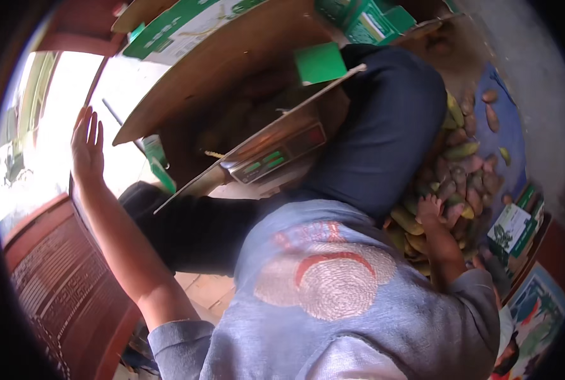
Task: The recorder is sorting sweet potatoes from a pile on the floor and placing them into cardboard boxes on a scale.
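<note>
My left hand (88, 151) is raised at the far left, its fingers stretched out and nothing in them. It is beside a thin dark-red upright edge; I cannot tell if it touches. At the right, my right hand (429, 209) lies with fingers spread on a heap of produce. Around it are reddish-brown tubers (460, 180) and long yellow-green vegetables (406, 220) that look like cucumbers. The hand grips none that I can see. A digital scale (282, 152) with lit green displays stands beyond my lap, partly behind a cardboard flap.
A large cardboard box (231, 76) opens in front of me, with green and white cartons (371, 25) behind it. A blue sheet (515, 149) lies under the heap. A red carved panel (60, 278) stands at left. Another carton (512, 227) sits at right.
</note>
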Available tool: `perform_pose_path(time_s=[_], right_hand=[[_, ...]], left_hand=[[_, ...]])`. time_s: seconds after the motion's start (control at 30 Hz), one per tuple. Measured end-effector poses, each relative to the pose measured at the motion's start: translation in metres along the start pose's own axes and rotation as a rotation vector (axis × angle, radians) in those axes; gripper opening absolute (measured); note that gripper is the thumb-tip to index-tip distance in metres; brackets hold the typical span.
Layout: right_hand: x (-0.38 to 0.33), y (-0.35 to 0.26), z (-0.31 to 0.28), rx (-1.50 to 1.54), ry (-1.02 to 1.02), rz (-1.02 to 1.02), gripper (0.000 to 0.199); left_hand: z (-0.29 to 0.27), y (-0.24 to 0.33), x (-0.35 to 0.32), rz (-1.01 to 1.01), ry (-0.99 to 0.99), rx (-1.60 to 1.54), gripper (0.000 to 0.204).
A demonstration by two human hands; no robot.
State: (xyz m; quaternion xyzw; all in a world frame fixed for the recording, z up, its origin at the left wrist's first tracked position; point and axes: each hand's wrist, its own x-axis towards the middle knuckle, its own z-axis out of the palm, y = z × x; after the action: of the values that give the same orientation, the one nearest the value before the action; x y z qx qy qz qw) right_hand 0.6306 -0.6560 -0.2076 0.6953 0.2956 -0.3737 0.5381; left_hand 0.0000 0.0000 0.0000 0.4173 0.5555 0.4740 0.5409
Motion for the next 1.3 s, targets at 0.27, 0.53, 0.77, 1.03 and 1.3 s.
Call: perform_pose_path(time_s=[0.27, 0.53, 0.77, 1.03, 1.3], right_hand=[[0.021, 0.05, 0.066, 0.591, 0.376, 0.078, 0.082], [-0.077, 0.17, -0.161, 1.436, 0.85, -0.099, 0.067], [-0.341, 0.08, -0.394, 0.852, 1.256, -0.694, 0.066], [-0.388, -0.151, -0.531, -0.191, 0.975, -1.407, 0.063], [-0.303, -0.304, -0.531, -0.128, 0.349, -1.389, 0.075]], left_hand=[[0.052, 0.035, -0.006, 0.103, -0.149, 0.157, 0.041], [0.07, 0.054, -0.019, 0.401, -0.613, 0.607, 0.047], [0.106, 0.041, -0.053, 0.597, -0.711, 0.924, 0.043], [0.104, 0.038, -0.05, 0.489, -0.663, 1.062, 0.026], [0.103, 0.039, -0.048, 0.447, -0.651, 1.016, 0.021]])
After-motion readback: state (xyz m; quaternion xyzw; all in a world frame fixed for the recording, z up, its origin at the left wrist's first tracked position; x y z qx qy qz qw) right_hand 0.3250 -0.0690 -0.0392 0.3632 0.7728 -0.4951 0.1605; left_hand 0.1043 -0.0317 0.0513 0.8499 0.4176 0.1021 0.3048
